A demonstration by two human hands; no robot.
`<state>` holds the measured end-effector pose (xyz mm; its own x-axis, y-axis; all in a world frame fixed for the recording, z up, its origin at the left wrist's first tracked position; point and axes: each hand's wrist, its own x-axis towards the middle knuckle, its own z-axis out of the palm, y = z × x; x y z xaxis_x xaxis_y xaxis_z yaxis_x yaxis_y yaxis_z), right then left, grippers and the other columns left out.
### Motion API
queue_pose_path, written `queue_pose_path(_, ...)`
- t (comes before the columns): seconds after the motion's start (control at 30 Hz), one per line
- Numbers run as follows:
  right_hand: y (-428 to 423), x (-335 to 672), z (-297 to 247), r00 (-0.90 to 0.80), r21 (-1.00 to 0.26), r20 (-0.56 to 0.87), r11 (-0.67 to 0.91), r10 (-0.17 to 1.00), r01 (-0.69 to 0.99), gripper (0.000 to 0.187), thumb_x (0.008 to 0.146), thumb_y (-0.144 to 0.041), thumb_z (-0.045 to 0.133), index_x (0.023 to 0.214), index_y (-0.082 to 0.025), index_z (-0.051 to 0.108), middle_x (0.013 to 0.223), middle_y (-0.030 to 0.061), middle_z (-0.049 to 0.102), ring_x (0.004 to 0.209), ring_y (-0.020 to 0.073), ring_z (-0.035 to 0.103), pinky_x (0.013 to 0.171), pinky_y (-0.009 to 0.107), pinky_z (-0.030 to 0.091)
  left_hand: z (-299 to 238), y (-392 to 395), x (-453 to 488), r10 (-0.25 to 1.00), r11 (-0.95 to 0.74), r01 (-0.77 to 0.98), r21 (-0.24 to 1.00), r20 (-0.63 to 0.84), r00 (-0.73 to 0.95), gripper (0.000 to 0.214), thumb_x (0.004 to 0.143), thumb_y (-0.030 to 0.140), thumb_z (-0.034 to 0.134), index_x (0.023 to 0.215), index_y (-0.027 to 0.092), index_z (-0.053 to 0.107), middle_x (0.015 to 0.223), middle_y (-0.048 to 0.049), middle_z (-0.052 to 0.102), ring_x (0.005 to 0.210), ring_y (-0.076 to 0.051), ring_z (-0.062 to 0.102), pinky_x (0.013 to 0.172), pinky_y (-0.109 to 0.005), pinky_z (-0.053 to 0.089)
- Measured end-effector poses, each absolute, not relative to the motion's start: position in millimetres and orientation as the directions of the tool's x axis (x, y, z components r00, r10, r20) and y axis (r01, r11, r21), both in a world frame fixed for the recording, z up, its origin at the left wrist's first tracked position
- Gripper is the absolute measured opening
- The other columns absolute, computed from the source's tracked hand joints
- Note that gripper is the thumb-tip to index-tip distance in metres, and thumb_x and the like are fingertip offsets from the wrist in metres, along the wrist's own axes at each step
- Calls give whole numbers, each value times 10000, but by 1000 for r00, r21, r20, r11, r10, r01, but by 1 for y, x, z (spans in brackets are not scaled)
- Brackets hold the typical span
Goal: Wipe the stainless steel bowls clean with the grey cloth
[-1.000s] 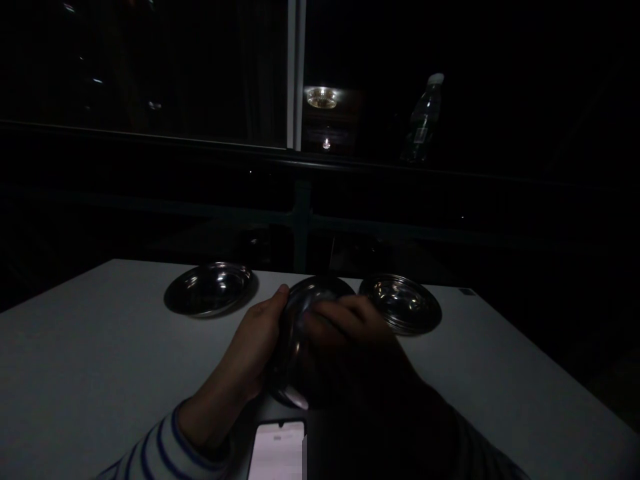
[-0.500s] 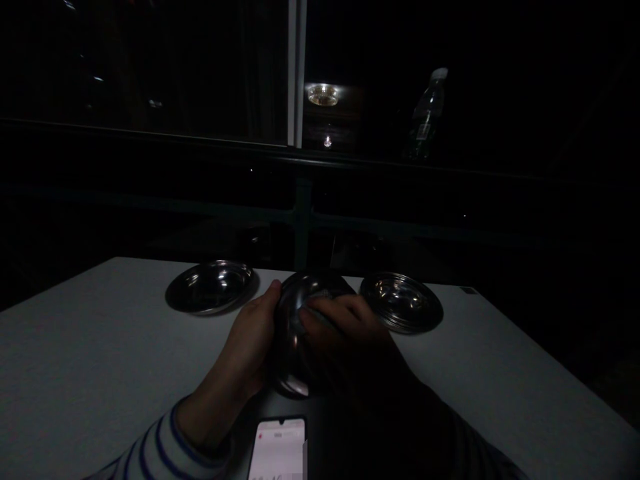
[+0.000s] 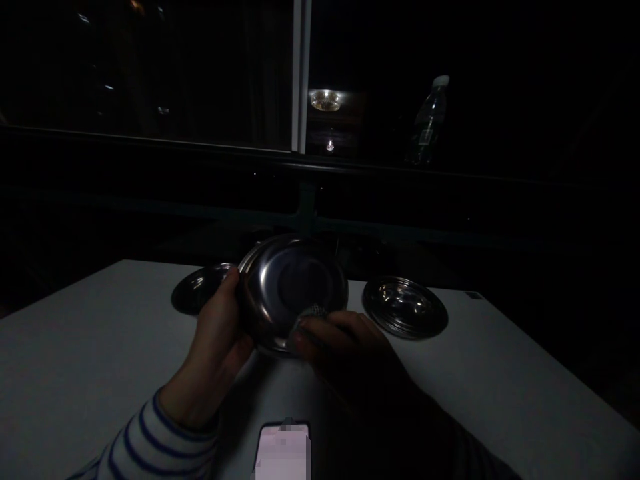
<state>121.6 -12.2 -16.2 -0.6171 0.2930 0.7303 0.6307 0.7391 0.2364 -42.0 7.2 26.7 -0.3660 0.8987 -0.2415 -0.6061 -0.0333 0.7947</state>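
Observation:
In dim light my left hand (image 3: pixel 217 327) grips the left rim of a round steel plate (image 3: pixel 293 287), which is tilted up off the white table (image 3: pixel 75 360) with its face toward me. My right hand (image 3: pixel 345 340), in shadow, presses a small checked cloth (image 3: pixel 311 315) against the plate's lower edge, fingers closed on it. Another steel plate (image 3: pixel 197 290) lies flat on the table behind my left hand. A third steel plate (image 3: pixel 406 307) lies to the right.
A lit phone (image 3: pixel 283 453) lies on the table near its front edge, between my forearms. Behind the table runs a dark rail and window frame (image 3: pixel 301 73). A plastic bottle (image 3: pixel 427 120) stands on the ledge at the back right.
The held plate has been lifted and tilted upright, its face turned toward me. My right hand with the cloth has slid from the plate's middle to its lower edge.

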Motion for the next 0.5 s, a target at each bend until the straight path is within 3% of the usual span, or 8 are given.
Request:
queue_pose_path(0.2,-6,133,-9,-617,219,719,739,319,637,252,853,-138,414,1062,-153,554,1071,38,604,835,180,464,619,286,430,24,9,-45,923,-86,-619,781,-172,-345,208,842,242,430,860,146,614,647,-20,650,525,-122,595,495,-215,493)
queue_pose_path(0.33,-14,115,-20,-561,235,795,735,231,636,227,865,-126,405,995,-158,588,969,-13,648,798,154,483,604,278,432,15,9,-37,909,-46,-595,803,-214,-358,253,834,313,446,842,143,634,628,-27,652,507,-124,593,475,-222,480)
queue_pose_path(0.5,-22,106,-25,-536,268,826,713,177,648,227,868,-131,420,999,-180,600,1022,-53,636,903,139,494,742,299,425,7,6,-28,917,39,-466,884,-217,-334,262,741,385,566,788,143,653,625,-27,665,521,-136,595,510,-236,465)
